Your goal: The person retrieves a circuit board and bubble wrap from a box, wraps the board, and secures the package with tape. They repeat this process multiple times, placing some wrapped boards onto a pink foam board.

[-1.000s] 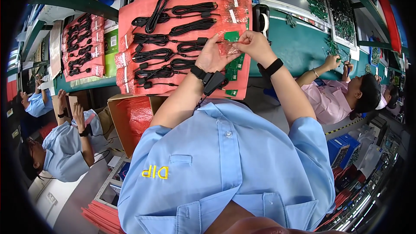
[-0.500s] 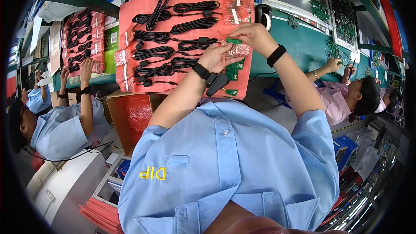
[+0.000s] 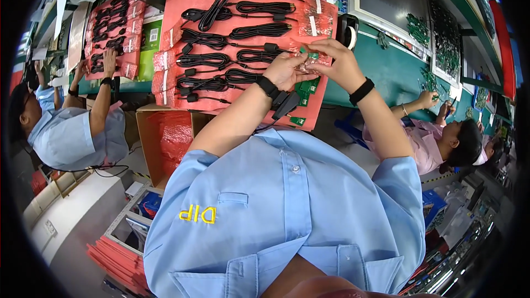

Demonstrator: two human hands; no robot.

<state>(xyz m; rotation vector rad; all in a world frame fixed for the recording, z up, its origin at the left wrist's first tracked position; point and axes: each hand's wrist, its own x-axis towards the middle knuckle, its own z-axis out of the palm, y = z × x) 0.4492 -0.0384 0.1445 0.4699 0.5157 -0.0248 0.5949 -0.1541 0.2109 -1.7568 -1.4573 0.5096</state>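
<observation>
**Bubble bag (image 3: 308, 63) up over the red sheet (image 3: 179, 8)**

Bag sits above the sheet's right part, a bit of green showing at it. Left hand (image 3: 284, 72): grip clamped on the bag, thumb on top. Right hand (image 3: 343, 67): fingers at its far side; we cannot tell whether that grip is closed. Green boards (image 3: 303, 98) just nearer us, black cables (image 3: 205, 60) leftward, bench (image 3: 372, 58) beyond. Our judgement: a weak left pinch could drop the bag onto the boards; the low-hanging wrist device (image 3: 286, 104) could snag a cable.
</observation>
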